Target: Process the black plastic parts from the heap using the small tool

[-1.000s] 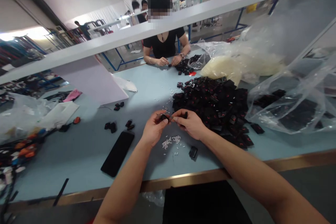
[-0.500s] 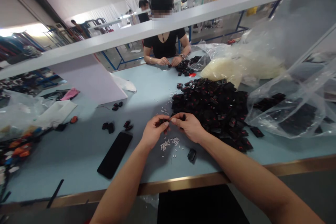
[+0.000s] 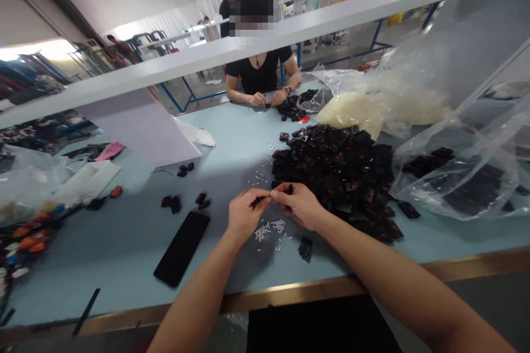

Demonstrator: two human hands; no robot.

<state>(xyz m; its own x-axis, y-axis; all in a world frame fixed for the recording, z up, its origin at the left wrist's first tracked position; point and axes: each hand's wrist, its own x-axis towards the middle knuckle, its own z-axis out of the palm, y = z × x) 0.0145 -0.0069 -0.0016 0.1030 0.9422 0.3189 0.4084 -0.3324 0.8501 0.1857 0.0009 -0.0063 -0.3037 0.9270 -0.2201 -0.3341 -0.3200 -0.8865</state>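
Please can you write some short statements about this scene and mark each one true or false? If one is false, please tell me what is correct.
1. The left hand pinches a small black piece. True.
2. The phone lies right of the right hand. False: it lies left of the left hand.
3. Small white pieces lie on the table just below the hands. True.
4. The big pile of black pieces is left of the hands. False: it is on the right, beyond the right hand.
5. A co-worker sits across the table. True.

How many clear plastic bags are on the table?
3: the left bag at far left, the cream bag beyond the black pile, the right bag holding black pieces. Others may be hidden.
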